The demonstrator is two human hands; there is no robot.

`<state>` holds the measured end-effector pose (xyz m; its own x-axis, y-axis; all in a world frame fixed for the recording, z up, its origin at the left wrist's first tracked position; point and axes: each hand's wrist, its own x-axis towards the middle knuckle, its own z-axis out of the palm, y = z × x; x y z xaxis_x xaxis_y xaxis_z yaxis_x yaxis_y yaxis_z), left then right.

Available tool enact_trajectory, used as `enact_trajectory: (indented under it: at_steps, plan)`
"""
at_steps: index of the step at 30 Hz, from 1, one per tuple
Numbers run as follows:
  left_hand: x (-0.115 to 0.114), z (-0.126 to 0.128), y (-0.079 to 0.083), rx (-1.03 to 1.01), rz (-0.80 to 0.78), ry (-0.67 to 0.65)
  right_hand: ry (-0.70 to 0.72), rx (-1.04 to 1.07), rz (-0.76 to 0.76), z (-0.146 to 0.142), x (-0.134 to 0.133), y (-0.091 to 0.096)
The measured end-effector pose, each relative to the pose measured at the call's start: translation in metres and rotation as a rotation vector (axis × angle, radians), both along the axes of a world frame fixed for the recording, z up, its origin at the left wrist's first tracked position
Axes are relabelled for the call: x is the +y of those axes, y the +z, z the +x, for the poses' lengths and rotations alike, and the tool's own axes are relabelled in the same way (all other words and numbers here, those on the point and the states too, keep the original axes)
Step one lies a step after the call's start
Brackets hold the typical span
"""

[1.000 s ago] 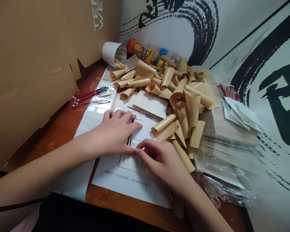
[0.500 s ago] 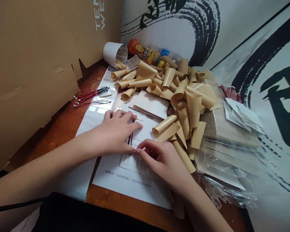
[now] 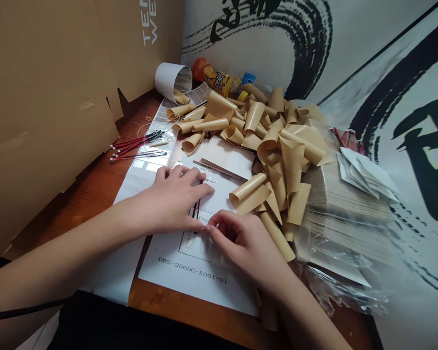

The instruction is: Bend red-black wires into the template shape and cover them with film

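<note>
My left hand (image 3: 171,201) lies flat on a white printed sheet (image 3: 190,270) marked DRS-206DC-E001-01, fingers stretched out over a thin red and black wire (image 3: 197,206). My right hand (image 3: 244,240) rests just right of it with fingers curled, its fingertips pinched at the wire near my left thumb. What the pinch holds is too small to make out. Both hands touch at the fingertips.
A heap of curled tan paper pieces (image 3: 273,146) lies behind and right of my hands. A stack of tan sheets in clear plastic (image 3: 343,214) sits at right. Red and black wires (image 3: 136,146), a white roll (image 3: 171,78), a snack bottle (image 3: 219,80) and cardboard (image 3: 40,107) stand at left and back.
</note>
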<state>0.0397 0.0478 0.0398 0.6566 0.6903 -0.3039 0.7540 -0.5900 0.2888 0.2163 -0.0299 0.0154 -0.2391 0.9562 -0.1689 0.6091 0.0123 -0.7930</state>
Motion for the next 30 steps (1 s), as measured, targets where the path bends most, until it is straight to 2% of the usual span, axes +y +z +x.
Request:
enact_trajectory:
  at_steps: [30]
  plan:
    - [0.0004, 0.0008, -0.0074, -0.043, 0.027, 0.015, -0.003, -0.035, 0.023, -0.0005, 0.0018, -0.0019]
